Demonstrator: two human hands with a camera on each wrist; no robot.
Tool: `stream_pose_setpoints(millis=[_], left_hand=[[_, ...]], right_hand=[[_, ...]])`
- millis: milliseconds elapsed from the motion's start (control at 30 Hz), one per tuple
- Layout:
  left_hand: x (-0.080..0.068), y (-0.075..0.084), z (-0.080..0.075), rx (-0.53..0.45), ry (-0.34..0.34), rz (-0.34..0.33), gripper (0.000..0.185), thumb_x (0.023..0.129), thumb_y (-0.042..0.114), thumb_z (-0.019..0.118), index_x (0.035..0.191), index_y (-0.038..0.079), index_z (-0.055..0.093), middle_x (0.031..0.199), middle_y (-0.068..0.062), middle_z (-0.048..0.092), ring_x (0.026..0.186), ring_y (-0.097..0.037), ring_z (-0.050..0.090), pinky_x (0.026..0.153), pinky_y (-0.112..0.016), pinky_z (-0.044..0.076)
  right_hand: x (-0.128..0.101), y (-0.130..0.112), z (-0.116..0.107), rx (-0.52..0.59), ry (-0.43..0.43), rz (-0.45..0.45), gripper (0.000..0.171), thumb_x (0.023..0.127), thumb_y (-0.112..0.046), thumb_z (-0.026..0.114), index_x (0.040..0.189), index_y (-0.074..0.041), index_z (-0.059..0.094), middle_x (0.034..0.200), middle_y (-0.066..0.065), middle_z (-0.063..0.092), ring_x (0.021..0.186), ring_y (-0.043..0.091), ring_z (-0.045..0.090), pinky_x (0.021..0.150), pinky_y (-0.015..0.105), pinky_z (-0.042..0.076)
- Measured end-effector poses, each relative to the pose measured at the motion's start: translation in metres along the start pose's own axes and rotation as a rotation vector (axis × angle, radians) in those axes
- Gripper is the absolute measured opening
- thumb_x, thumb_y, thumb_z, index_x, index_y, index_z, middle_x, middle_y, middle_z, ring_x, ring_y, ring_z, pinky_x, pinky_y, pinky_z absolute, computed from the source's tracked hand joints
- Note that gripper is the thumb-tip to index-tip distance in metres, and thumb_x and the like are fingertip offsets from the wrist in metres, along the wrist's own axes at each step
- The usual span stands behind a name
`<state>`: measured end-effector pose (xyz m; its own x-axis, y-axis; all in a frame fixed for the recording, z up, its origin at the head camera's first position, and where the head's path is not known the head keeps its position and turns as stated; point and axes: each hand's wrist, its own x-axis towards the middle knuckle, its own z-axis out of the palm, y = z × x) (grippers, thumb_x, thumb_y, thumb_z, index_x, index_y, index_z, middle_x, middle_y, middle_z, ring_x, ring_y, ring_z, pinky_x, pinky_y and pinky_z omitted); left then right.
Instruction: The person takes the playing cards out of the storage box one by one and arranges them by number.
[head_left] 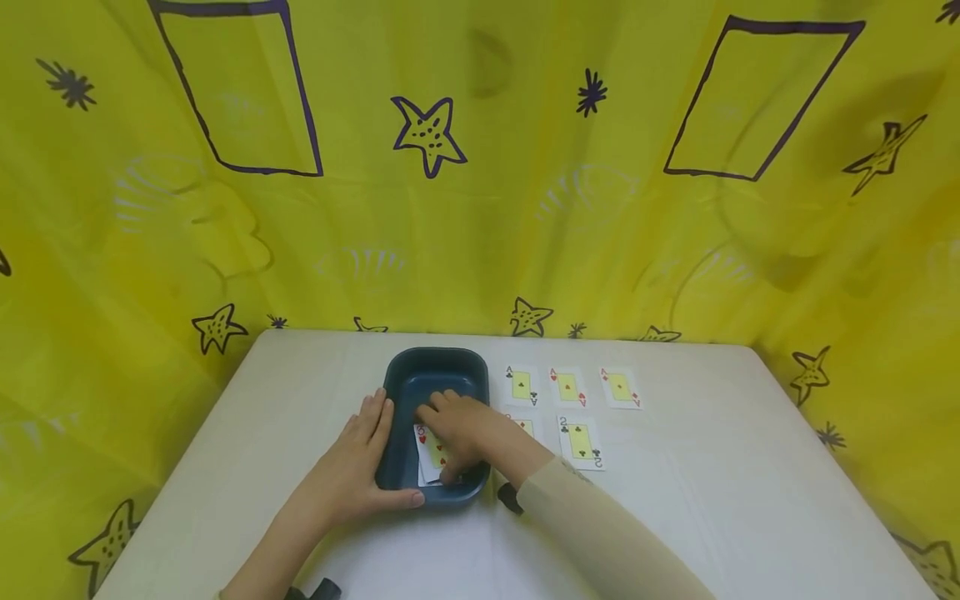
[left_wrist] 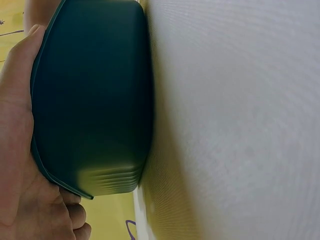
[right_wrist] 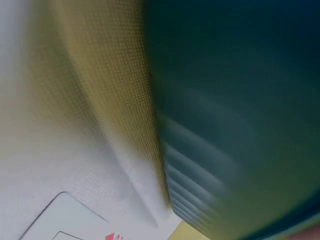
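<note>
A dark teal tray (head_left: 432, 363) stands on the white table (head_left: 720, 492). My left hand (head_left: 386, 454) grips its left wall, fingers along the side and thumb round the near rim. In the left wrist view the palm (left_wrist: 17, 150) presses against the tray's outer wall (left_wrist: 90, 100). My right hand (head_left: 442, 442) reaches into the tray and lies over a small stack of playing cards (head_left: 429, 454), fingers at its far edge and thumb at its near edge. A red hearts card tops the stack. The right wrist view is blurred and shows only the tray wall (right_wrist: 240, 100).
Face-up cards lie right of the tray: three aces in a row (head_left: 567, 387), a two of clubs (head_left: 581, 440) below them, and one card (head_left: 525, 425) partly hidden by my right wrist. A card corner (right_wrist: 65, 220) shows near the tray. Yellow patterned cloth (head_left: 480, 208) hangs behind.
</note>
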<state>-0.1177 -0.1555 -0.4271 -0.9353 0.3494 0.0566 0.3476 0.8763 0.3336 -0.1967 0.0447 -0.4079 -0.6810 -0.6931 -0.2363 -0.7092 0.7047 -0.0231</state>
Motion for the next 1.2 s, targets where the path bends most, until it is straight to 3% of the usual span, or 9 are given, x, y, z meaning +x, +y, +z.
stream_pose_setpoints(millis=[233, 567, 967, 1200], left_hand=[[0.001, 0.000, 0.001, 0.000, 0.008, 0.015, 0.132, 0.067, 0.085, 0.065, 0.158, 0.002, 0.019, 0.168, -0.014, 0.007, 0.154, -0.035, 0.010, 0.121, -0.052, 0.023], [0.000, 0.003, 0.004, 0.014, 0.002, -0.010, 0.132, 0.066, 0.086, 0.065, 0.159, 0.004, 0.020, 0.168, -0.013, 0.007, 0.154, -0.035, 0.011, 0.120, -0.053, 0.024], [0.000, 0.003, 0.003, 0.004, 0.003, -0.041, 0.136, 0.062, 0.091, 0.061, 0.159, 0.006, 0.018, 0.168, -0.012, 0.006, 0.154, -0.036, 0.010, 0.118, -0.056, 0.026], [-0.001, 0.003, 0.002, 0.005, 0.004, -0.039, 0.139, 0.061, 0.095, 0.056, 0.159, 0.005, 0.018, 0.168, -0.012, 0.006, 0.154, -0.036, 0.010, 0.118, -0.057, 0.026]], right_hand=[[-0.015, 0.004, -0.008, 0.057, 0.119, -0.028, 0.091, 0.068, -0.053, 0.084, 0.145, -0.021, 0.048, 0.131, 0.000, 0.052, 0.108, 0.015, 0.048, 0.099, 0.029, 0.050], [-0.067, 0.016, -0.030, 0.163, 0.293, -0.015, 0.093, 0.067, -0.046, 0.083, 0.147, -0.017, 0.047, 0.135, -0.001, 0.049, 0.112, 0.012, 0.046, 0.093, 0.025, 0.052], [-0.113, 0.034, -0.021, 0.175, 0.271, 0.091, 0.094, 0.067, -0.043, 0.086, 0.148, -0.019, 0.047, 0.131, -0.003, 0.052, 0.107, 0.011, 0.045, 0.085, 0.023, 0.051], [-0.131, 0.036, -0.008, 0.172, 0.243, 0.109, 0.091, 0.068, -0.043, 0.087, 0.146, -0.019, 0.049, 0.127, -0.004, 0.052, 0.106, 0.011, 0.044, 0.082, 0.024, 0.051]])
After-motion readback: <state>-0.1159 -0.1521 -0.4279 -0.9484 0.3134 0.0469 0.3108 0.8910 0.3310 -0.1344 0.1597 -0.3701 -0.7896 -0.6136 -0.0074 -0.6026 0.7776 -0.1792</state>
